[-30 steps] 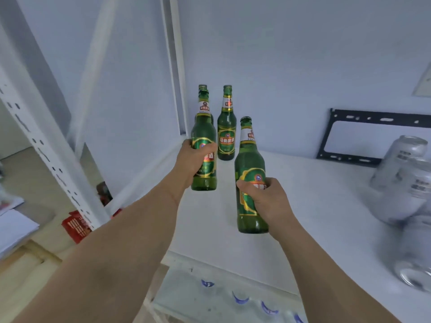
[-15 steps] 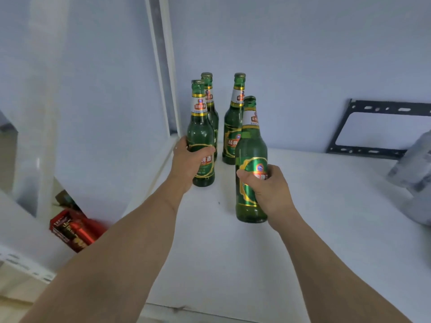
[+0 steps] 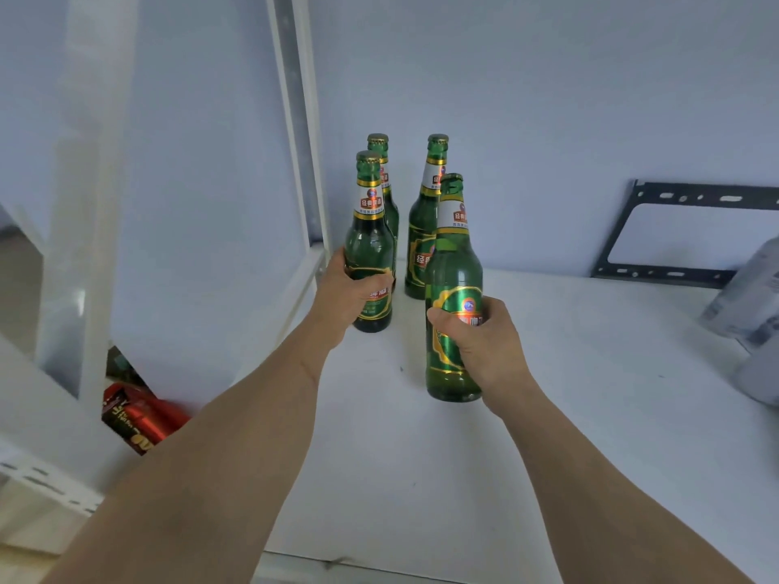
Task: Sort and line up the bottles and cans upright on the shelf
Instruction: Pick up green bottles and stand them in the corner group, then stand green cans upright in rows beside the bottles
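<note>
Your left hand point(image 3: 352, 295) grips the lower body of one green bottle point(image 3: 370, 246), fingers curled round its label, and the bottle stands upright with its base on the white shelf point(image 3: 548, 415), near the shelf's left edge and toward the back. Your right hand point(image 3: 484, 343) wraps round the middle of a second green bottle point(image 3: 453, 263), thumb across the front of its label; that bottle is upright too, further from the back edge than the first, and whether its base touches the shelf or sits just above it you cannot tell.

Behind them, two more green bottles stand upright close to the back edge: the back-left bottle point(image 3: 390, 204) directly behind the one in your left hand and largely hidden by it, the back-right bottle point(image 3: 423, 229) just behind the one in your right hand. The four make a rough two-by-two block in the shelf's back-left corner.

At the right edge of the shelf, silver cans point(image 3: 754, 297) lie blurred and tilted, well apart from the bottles. A black metal bracket point(image 3: 657, 274) leans along the back edge. Below the shelf's left edge sits a red package point(image 3: 135, 419).
</note>
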